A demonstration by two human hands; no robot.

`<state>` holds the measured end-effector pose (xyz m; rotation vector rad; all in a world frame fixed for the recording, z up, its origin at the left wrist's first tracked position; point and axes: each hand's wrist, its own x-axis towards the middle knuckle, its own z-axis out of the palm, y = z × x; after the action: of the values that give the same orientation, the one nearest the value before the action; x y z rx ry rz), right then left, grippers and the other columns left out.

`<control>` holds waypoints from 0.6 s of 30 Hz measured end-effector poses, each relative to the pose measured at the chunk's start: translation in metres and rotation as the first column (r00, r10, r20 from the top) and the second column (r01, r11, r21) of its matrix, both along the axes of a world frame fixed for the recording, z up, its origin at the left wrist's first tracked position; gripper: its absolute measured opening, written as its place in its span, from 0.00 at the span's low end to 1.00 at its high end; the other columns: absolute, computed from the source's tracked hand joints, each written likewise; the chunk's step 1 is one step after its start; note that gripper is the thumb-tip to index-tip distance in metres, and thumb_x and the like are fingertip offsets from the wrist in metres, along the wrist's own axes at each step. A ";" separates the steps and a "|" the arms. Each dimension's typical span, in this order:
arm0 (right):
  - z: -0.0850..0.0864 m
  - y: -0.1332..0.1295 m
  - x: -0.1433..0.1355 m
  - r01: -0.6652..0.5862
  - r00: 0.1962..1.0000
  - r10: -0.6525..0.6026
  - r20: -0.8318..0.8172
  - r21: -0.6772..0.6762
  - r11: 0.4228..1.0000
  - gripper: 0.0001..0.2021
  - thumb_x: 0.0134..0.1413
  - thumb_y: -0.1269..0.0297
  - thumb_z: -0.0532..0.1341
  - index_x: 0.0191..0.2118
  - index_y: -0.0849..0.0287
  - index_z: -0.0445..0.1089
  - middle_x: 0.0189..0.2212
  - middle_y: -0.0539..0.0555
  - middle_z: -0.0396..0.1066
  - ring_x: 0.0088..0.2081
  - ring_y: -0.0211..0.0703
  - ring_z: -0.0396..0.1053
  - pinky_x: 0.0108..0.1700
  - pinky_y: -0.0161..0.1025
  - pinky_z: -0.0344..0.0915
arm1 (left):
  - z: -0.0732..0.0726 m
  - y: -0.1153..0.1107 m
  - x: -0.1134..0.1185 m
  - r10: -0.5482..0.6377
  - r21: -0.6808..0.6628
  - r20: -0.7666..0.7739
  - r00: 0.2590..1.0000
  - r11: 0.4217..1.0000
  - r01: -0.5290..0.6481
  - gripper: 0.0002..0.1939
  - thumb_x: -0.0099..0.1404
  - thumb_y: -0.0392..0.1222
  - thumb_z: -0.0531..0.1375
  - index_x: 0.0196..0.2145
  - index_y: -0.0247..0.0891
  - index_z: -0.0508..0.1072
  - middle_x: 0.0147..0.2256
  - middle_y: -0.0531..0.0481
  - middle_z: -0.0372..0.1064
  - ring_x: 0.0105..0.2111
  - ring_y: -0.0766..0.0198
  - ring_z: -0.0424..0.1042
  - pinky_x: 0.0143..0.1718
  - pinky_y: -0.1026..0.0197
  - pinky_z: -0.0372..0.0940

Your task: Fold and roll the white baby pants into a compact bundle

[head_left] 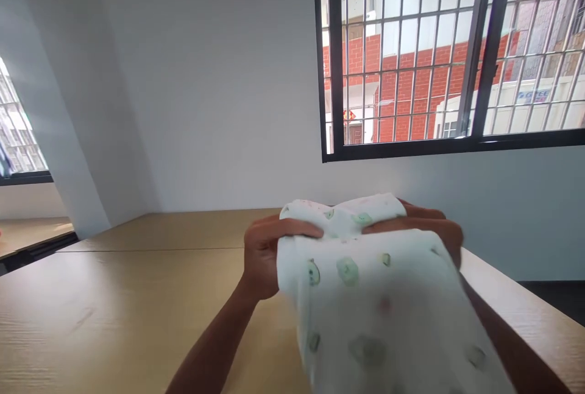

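Note:
A white cloth (365,296) with a green and pink print is held up between my two hands above the table. My left hand (267,251) grips its left side, with the thumb lying over the fold. On the other side my right hand (434,226) clasps it, thumb pointing inward along the fold. The cloth's top part folds over beyond the thumbs, and the rest hangs toward me, blurred near the bottom of the view. Most fingers of both hands are hidden behind the fabric, and whether it is a garment I cannot tell.
A light wooden table (114,315) spreads under my hands, with a seam across its far part. Behind it stands a white wall (228,89). A barred window (406,59) is at the upper right, and another window (21,126) shows at the left edge.

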<state>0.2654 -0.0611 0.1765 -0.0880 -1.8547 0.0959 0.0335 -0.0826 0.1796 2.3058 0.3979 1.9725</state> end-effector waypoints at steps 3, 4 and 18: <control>0.007 0.011 -0.014 -0.022 0.996 0.025 -0.085 0.028 0.999 0.07 0.59 0.63 0.61 0.40 0.51 0.77 0.30 0.52 0.72 0.28 0.41 0.68 0.26 0.37 0.66 | 0.005 0.015 -0.001 -0.024 -0.036 0.011 1.000 0.999 0.025 0.06 0.60 0.43 0.65 0.30 0.38 0.79 0.22 0.54 0.69 0.21 0.69 0.64 0.21 0.67 0.58; 0.008 0.014 -0.016 -0.023 0.996 0.025 -0.084 0.025 0.999 0.07 0.60 0.64 0.60 0.40 0.51 0.77 0.31 0.52 0.72 0.30 0.41 0.68 0.27 0.38 0.66 | 0.006 0.018 -0.002 -0.035 -0.032 -0.006 0.999 0.999 0.035 0.06 0.60 0.42 0.65 0.31 0.38 0.79 0.23 0.53 0.70 0.22 0.69 0.65 0.22 0.67 0.59; 0.010 0.005 -0.012 0.002 1.000 0.005 -0.020 0.351 0.936 0.13 0.49 0.74 0.67 0.42 0.54 0.76 0.28 0.53 0.73 0.31 0.44 0.68 0.30 0.40 0.70 | 0.006 0.011 -0.009 -0.006 0.225 -0.164 0.987 0.974 0.043 0.09 0.55 0.33 0.68 0.35 0.40 0.80 0.22 0.53 0.67 0.20 0.70 0.64 0.19 0.69 0.59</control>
<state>0.2537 -0.0564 0.1863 0.1633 -1.8238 -0.2342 0.0250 -0.0719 0.1859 2.6066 0.1589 1.9157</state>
